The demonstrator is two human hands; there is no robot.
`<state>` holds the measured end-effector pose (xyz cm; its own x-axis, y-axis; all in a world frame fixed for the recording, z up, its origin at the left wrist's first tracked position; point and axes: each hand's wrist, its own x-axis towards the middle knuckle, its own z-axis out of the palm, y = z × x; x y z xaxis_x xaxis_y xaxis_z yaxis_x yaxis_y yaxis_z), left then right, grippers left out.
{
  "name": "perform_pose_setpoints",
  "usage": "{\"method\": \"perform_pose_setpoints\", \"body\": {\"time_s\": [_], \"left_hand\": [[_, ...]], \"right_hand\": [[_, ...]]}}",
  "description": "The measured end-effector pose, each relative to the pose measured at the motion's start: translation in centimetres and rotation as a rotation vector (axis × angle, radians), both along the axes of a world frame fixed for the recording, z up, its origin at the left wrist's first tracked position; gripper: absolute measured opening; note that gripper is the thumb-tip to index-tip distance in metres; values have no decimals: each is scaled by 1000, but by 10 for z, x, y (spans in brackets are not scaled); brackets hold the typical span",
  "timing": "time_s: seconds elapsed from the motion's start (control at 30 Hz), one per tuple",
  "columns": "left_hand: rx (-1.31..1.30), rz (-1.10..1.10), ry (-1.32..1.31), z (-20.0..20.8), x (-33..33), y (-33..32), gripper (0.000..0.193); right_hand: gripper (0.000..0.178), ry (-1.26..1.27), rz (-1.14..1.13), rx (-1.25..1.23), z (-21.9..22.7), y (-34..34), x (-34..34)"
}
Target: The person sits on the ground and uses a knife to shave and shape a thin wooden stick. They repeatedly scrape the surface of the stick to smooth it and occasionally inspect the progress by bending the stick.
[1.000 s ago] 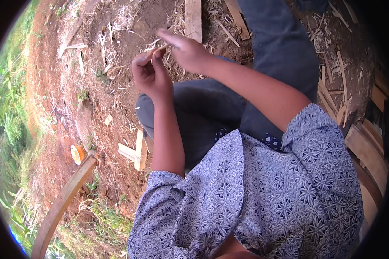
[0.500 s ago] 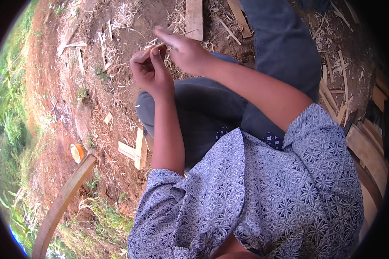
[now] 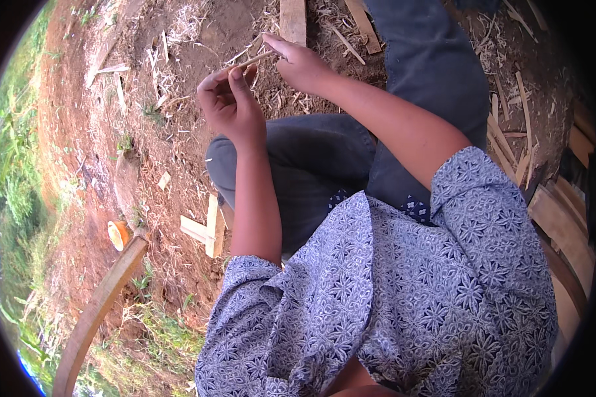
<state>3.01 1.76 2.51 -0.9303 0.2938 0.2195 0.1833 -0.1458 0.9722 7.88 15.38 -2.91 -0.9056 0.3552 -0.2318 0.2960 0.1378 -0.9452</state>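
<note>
My left hand [image 3: 234, 106] is closed, pinching a thin pale wooden stick [image 3: 254, 60] between thumb and curled fingers. The stick slants up and right, away from the pinch. At its far end is my right hand [image 3: 302, 68], with a finger stretched along and past the stick. The other fingers are bent and mostly hidden under the hand. A dark bit shows by the right fingers, too small to name. Both hands are held out ahead of my bent, dark-trousered knee [image 3: 225, 159].
Wood shavings cover the soil. Boards [image 3: 293, 23] lie beyond my hands. Two joined pale wood pieces [image 3: 212, 228] lie left of my leg, near an orange round object [image 3: 118, 235] and a long wooden beam [image 3: 99, 308]. More planks [image 3: 556, 215] are stacked at the right.
My right hand has slid right, away from my left hand, uncovering more of the stick. My left hand has stayed nearly in place, still pinching it.
</note>
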Motion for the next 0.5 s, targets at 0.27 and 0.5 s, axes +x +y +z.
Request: {"method": "perform_pose_setpoints", "body": {"time_s": [0.27, 0.5], "left_hand": [[172, 83, -228, 2, -1, 37, 23], [239, -29, -305, -8, -6, 34, 25]], "right_hand": [[67, 81, -54, -157, -13, 5, -6], [66, 110, -57, -114, -12, 7, -4]]}}
